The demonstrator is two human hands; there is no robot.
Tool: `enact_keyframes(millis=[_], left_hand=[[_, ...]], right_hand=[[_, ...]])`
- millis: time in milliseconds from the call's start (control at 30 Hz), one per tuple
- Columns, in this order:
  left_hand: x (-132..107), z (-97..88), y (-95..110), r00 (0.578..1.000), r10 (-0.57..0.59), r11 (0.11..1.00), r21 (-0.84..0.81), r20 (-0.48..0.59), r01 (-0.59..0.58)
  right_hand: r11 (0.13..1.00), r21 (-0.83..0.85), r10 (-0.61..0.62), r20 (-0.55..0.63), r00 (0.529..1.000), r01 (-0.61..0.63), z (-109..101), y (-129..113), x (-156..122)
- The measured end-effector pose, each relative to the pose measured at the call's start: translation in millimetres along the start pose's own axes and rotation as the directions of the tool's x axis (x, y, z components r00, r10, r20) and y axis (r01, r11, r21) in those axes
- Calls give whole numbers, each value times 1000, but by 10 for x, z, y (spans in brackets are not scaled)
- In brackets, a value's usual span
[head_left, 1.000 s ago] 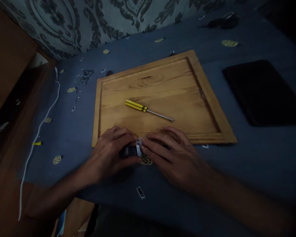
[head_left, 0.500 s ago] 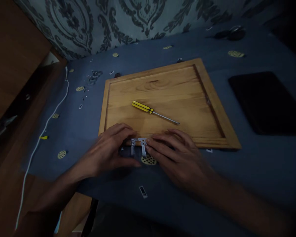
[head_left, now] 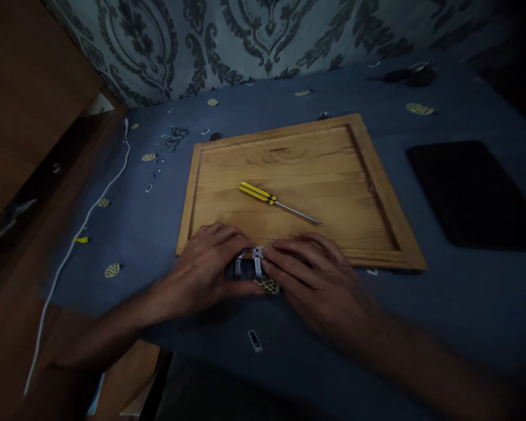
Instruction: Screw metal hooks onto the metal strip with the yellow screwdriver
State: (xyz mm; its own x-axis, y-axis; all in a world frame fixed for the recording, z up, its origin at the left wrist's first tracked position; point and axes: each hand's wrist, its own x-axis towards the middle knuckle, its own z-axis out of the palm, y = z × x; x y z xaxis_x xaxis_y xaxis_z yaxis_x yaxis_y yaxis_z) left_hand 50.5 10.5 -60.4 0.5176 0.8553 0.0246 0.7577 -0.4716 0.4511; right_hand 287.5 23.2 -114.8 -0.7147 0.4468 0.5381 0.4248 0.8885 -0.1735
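Note:
A small silvery metal bracket (head_left: 258,263) with screw holes and two downward prongs sits at the near edge of a framed wooden panel (head_left: 228,169). My left hand (head_left: 204,269) curls around its left end, fingers on the panel rim and thumb below, covering part of that prong. From the other side, the fingertips of my right hand (head_left: 313,272) press on the bracket's right end, with the palm down. Whether the bracket is one piece or two is hard to make out. A yellow-and-black screwdriver (head_left: 258,192) lies on the panel beyond both hands, its shaft pointing right.
Loose small hardware (head_left: 174,139) lies on the blue patterned cloth (head_left: 135,234) at the left back. A white cable (head_left: 100,199) runs down the left side. To the right is a dark flat rectangular object (head_left: 473,193); a dark object (head_left: 416,74) rests behind it.
My left hand has shifted right and now covers more of the bracket's left part. The right hand stays at the bracket's right end. The view has tilted slightly.

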Motion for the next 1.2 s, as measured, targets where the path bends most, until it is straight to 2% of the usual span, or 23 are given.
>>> enact_keyframes(millis=[200,467,633,1200], left_hand=[[25,-10,45,999,-50,998,37,18,49],[38,6,56,999,-49,999,0,8,49],[36,8,50,999,-50,999,1,10,50],[18,-6,-7,999,-50,999,-14,15,50]], right_hand=[[1000,-21,3,-8,1000,-3,14,-14,-13],[1000,20,2,-31,1000,-1,20,-2,-17],[999,35,-9,14,1000,8,-7,5,-26],[1000,18,-16,45,999,15,-19,7,-28]])
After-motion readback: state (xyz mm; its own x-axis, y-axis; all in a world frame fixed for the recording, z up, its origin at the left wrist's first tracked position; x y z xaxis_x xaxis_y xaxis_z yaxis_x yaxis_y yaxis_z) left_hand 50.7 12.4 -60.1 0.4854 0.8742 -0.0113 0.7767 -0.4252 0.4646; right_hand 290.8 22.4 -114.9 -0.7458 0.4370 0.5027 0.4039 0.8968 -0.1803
